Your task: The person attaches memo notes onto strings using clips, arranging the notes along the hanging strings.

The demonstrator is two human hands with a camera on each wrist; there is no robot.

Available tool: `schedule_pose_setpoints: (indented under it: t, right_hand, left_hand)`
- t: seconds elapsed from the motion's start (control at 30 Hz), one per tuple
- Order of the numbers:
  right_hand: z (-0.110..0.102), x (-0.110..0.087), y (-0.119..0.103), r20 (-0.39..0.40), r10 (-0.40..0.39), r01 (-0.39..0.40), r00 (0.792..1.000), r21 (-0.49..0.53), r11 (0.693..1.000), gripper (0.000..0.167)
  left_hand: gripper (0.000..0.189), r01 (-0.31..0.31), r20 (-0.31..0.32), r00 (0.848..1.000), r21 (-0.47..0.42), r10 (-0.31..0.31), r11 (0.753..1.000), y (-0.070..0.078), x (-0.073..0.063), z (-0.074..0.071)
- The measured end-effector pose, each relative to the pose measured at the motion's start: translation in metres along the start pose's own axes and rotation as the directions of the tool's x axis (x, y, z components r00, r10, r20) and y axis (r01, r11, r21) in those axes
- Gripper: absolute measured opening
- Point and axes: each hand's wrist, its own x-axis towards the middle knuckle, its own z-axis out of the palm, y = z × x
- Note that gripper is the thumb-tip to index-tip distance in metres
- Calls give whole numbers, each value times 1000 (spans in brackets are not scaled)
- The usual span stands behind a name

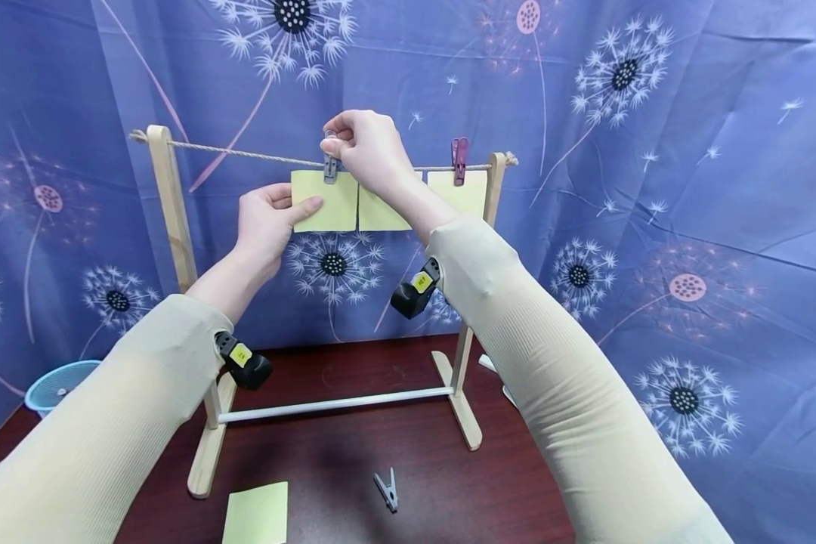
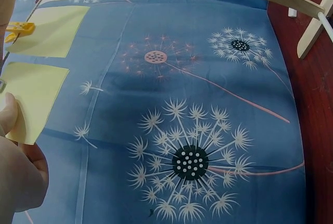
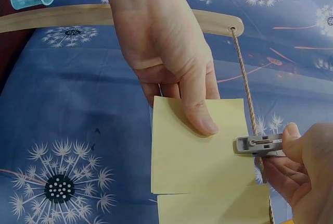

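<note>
Three yellow paper squares (image 1: 383,216) hang along the rope (image 1: 245,153). The left hand (image 1: 267,217) pinches the leftmost square (image 1: 333,215) between thumb and fingers; the right hand (image 1: 375,149) pinches a gray clothespin (image 1: 329,171) at its top edge, by the rope. Below, on the counter (image 1: 489,483), lie a fourth square (image 1: 258,515) and another gray clothespin (image 1: 388,493).

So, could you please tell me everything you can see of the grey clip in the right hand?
The grey clip looks like plastic, with two long arms and a small metal-looking piece set in its middle. The right hand pinches its upper end between thumb and fingers. In the head view it stands roughly upright at the rope, its lower end overlapping the top edge of the leftmost hanging yellow paper. The part behind that paper is hidden.
</note>
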Motion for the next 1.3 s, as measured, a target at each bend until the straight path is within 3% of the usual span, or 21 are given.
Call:
schedule_pose_setpoints:
  t: [0.5,0.87,1.13,1.3]
  right_hand:
    - [7,-2,2,25,-1,0,1000,41,999,43]
    - [7,-5,8,-98,-65,78,993,132,988,43]
    - [4,-12,16,-248,-188,252,950,256,933,44]
    - [5,-21,25,-342,-244,352,908,304,885,36]
  left_hand:
    - [31,-10,-2,1000,-24,10,1000,-5,0,-3]
    - [44,-16,32,999,-8,16,1000,-5,-3,-3]
    - [40,1,49,999,11,-2,1000,-12,-4,-7]
    - [26,16,83,996,12,-17,1000,-20,-8,-11]
